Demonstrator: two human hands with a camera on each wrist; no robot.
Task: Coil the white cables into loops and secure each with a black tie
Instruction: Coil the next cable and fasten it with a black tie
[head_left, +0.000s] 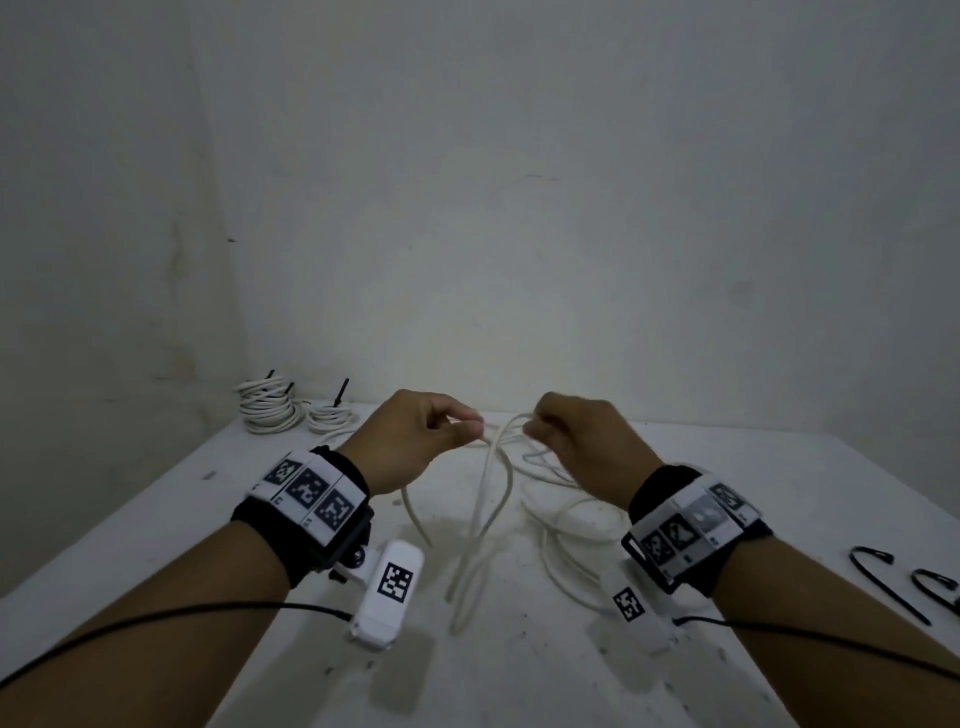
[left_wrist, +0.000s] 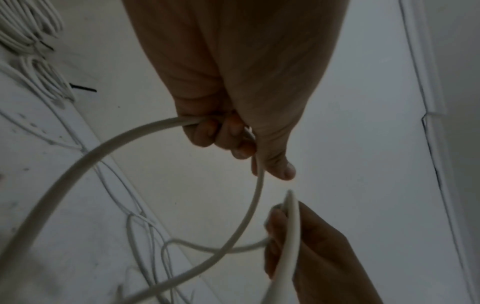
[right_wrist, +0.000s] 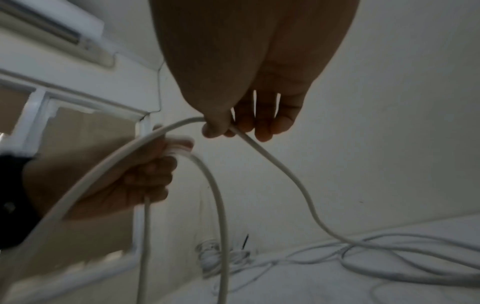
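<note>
Both hands are raised above the white table (head_left: 156, 519), close together. My left hand (head_left: 415, 436) pinches a white cable (head_left: 485, 499) between thumb and curled fingers; a loop of it hangs below (left_wrist: 78, 164). My right hand (head_left: 571, 436) pinches another stretch of the same cable (right_wrist: 272, 160), which trails down to a loose tangle (head_left: 566, 525) on the table. Two loose black ties (head_left: 883, 582) lie at the right edge.
Two coiled white cable bundles (head_left: 267, 405) with black ties sticking up sit at the table's back left corner, by the wall. Black wires run from my wrist cameras (head_left: 387, 592) toward the near edge.
</note>
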